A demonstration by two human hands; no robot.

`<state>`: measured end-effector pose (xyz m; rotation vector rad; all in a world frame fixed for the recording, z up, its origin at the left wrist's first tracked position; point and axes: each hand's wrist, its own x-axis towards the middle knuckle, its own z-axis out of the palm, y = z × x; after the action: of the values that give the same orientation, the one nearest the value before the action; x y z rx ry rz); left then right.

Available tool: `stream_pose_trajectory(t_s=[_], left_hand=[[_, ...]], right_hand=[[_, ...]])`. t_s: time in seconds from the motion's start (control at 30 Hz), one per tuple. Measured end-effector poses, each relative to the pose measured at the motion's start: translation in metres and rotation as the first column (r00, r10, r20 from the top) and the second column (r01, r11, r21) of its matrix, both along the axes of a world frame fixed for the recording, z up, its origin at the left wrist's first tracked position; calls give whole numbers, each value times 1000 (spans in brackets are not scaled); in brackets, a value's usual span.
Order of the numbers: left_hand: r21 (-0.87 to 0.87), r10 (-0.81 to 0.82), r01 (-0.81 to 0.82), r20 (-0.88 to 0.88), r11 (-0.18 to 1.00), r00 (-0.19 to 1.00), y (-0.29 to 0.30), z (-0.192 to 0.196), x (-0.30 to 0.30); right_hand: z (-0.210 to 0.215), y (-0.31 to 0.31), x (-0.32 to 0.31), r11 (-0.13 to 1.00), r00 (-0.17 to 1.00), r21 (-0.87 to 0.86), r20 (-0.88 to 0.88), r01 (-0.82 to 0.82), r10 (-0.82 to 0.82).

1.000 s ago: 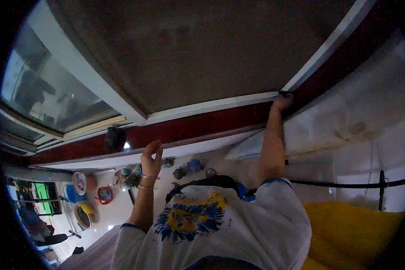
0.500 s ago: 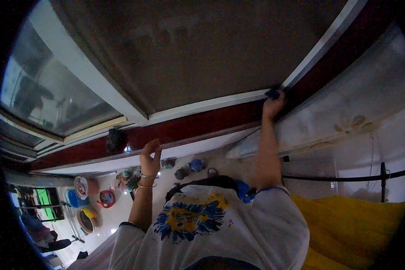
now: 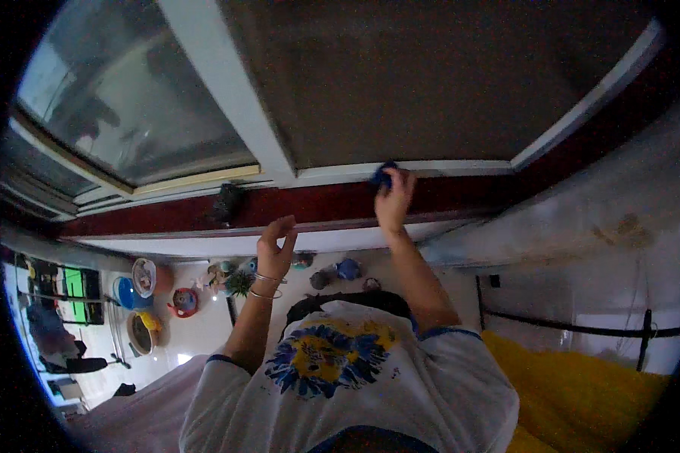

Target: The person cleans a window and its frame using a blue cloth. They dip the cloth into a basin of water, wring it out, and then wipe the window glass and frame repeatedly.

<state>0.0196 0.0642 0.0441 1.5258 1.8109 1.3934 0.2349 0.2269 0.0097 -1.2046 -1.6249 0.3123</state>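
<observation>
My right hand (image 3: 394,204) grips a dark blue cloth (image 3: 383,175) and presses it on the white lower frame (image 3: 453,169) of a window. Behind that frame stretches a dark screen-like panel (image 3: 431,83). My left hand (image 3: 277,249), bangles at its wrist, hovers by the front edge of the dark red sill (image 3: 317,208). Its fingers are loosely bent, the thumb stands apart, and nothing is in it. To the left of this hand a dark, lumpy object (image 3: 227,202) sits on the sill; its kind is hard to make out.
Glass sliding panes (image 3: 143,106) stand to the left of the white upright (image 3: 227,83). Below on the floor are a blue bucket (image 3: 130,293), a red basin (image 3: 183,302) and a green plant (image 3: 239,283). Yellow fabric (image 3: 574,392) lies at right, near a black rail (image 3: 574,326).
My right hand has slid the cloth leftward along the lower frame, away from the right corner. The view has shifted, and my left hand stays near the sill edge.
</observation>
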Motion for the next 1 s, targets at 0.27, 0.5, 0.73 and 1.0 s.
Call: stream_pose_trajectory(t_s=[0.27, 0.5, 0.73, 1.0], left_hand=[[-218, 140, -115, 104, 969, 985, -48, -4, -44], [-88, 160, -146, 176, 985, 971, -67, -17, -81], [30, 147, -152, 120, 988, 982, -59, -20, -89], [22, 138, -139, 58, 990, 989, -57, -3, -93]], right_hand=[[-23, -27, -98, 942, 908, 63, 296, -329, 297], [-4, -27, -150, 800, 744, 264, 595, -539, 305], [164, -22, -174, 691, 914, 619, 374, -374, 159], [9, -33, -161, 736, 603, 285, 771, -614, 204]])
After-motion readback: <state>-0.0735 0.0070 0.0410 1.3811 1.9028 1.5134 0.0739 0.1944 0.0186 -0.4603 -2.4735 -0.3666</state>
